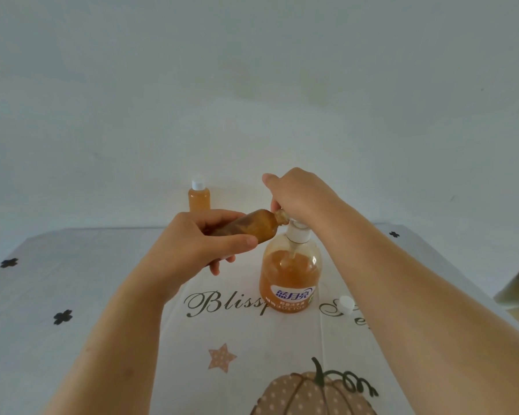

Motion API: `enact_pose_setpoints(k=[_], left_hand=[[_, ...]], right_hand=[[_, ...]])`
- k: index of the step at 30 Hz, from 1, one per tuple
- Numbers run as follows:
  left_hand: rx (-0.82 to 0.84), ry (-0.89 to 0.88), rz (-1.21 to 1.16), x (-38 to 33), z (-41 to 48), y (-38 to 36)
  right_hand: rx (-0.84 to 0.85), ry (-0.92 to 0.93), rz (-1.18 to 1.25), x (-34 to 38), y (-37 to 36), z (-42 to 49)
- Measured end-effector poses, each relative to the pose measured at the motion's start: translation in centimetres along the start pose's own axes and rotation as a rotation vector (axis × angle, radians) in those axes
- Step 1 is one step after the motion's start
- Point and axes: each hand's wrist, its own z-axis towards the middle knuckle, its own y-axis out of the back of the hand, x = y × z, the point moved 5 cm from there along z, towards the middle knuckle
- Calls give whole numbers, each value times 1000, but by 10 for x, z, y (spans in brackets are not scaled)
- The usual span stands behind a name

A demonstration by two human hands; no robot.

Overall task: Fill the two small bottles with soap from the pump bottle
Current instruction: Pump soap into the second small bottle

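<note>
My left hand (pixel 198 241) grips a small uncapped bottle (pixel 253 224) of amber soap, tipped on its side with its neck at the pump's nozzle. My right hand (pixel 300 196) rests on top of the white pump head (pixel 297 232), fingers curled over it and hiding the spout. The pump bottle (pixel 289 277) stands upright at the table's middle, about two thirds full of orange soap. A second small bottle (pixel 199 197), capped in white and filled with orange soap, stands at the table's far edge, left of my hands.
A loose white cap (pixel 345 304) lies on the tablecloth right of the pump bottle. The table (pixel 102 295) wears a white cloth printed with lettering, a star and a pumpkin. A pale wall rises directly behind it. Something blurred sits off the right edge.
</note>
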Motion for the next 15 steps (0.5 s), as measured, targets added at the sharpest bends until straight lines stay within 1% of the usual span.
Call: enact_pose_setpoints(k=[15], left_hand=[[-34,-20,-93,-2,1,1]], right_hand=[[24,-4,-10,9,14,-7]])
